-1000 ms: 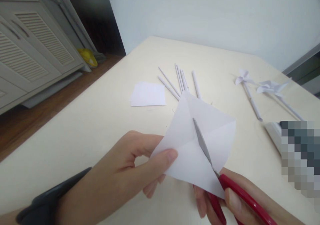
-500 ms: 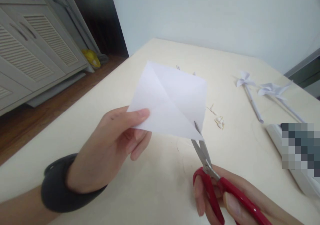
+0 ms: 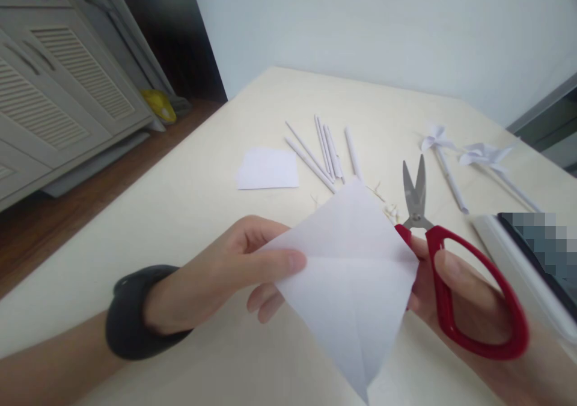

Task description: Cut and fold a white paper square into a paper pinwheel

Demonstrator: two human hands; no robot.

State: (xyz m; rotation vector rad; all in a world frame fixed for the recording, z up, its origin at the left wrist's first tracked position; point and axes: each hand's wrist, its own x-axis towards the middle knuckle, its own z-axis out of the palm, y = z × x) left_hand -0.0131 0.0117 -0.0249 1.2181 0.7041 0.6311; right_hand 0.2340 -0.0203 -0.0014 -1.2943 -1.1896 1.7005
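Paper square (image 3: 351,274), creased along its diagonals, is held up over the counter (image 3: 189,226) between the two hands, standing on a corner so that its long diagonal runs from a top corner near the middle of the view down to a point at the bottom edge.

Head view: the left hand (image 3: 225,274), with a dark band on its wrist, pinches the sheet's left corner, thumb on the near face and fingers curled behind. The right hand (image 3: 451,298) is closed through the red loops of the scissors (image 3: 433,256) and lies just beside the sheet's right corner; whether it touches the paper there cannot be told. The grey blades (image 3: 415,190) point up and away from the person, slightly parted, and stand clear of the sheet, just right of its upper right edge. So the sheet lies directly between the hands, gripped by the left one only, with the blades beside it rather than across it.

Farther off on the counter lie a small white sheet (image 3: 267,169), a loose row of rolled paper sticks (image 3: 324,151) and some small scraps (image 3: 391,209). Two paper pinwheels (image 3: 451,154) on sticks rest to the right. A louvred cabinet (image 3: 58,93) stands on the left beyond the counter.
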